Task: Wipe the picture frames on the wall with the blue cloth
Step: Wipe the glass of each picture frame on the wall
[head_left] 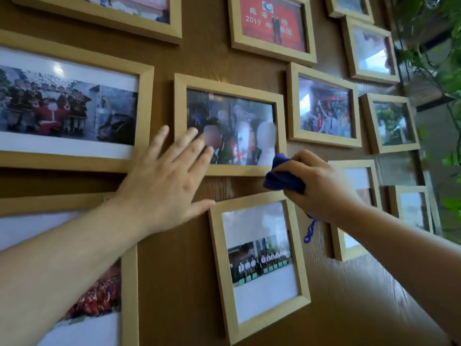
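Several light wooden picture frames hang on a brown wood-grain wall [189,270]. My left hand [167,178] lies flat with fingers spread on the lower left corner of the middle frame [229,83], fingertips on its glass. My right hand [316,186] grips a bunched blue cloth [283,177], which presses against that frame's lower right corner. A blue loop of the cloth [309,231] dangles under my wrist. Just below stands an upright frame [217,245] with a group photo.
A large frame [144,108] hangs to the left, a red-photo frame [234,26] above, and more frames [291,103] run to the right. Green plant leaves [444,58] and a shelf fill the far right edge.
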Demonstrator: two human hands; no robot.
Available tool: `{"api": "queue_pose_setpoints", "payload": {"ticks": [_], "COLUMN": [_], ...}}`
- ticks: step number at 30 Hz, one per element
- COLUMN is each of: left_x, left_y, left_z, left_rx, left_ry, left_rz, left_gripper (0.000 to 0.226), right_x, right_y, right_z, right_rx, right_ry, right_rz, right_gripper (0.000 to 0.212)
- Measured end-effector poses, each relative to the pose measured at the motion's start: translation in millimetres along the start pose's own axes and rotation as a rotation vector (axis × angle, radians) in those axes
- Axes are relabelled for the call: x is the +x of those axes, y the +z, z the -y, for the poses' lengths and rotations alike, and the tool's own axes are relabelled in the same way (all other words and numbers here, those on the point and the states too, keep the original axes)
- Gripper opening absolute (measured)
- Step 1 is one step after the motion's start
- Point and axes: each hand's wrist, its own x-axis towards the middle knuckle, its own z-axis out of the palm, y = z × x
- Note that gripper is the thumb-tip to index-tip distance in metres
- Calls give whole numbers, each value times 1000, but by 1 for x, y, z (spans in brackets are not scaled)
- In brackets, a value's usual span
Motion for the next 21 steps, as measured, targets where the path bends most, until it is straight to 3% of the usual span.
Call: {"api": "queue_pose_setpoints", "payload": {"ticks": [9, 14, 21], "left_x": [-26, -30, -29], "left_y": [35, 42, 45], "left_z": [-56, -55, -54], "left_rx": [-168, -180, -146], "left_ry": [87, 83, 114], "left_rz": [156, 182, 148], "left_gripper": [95, 93, 99], "right_x": [-41, -43, -62], "right_y": [45, 59, 40], "right_z": [66, 73, 10], "right_rx": [29, 39, -182], "right_ry": [-258, -241, -175], "right_rz": [149, 116, 197], "right_gripper": [40, 35, 35]}}
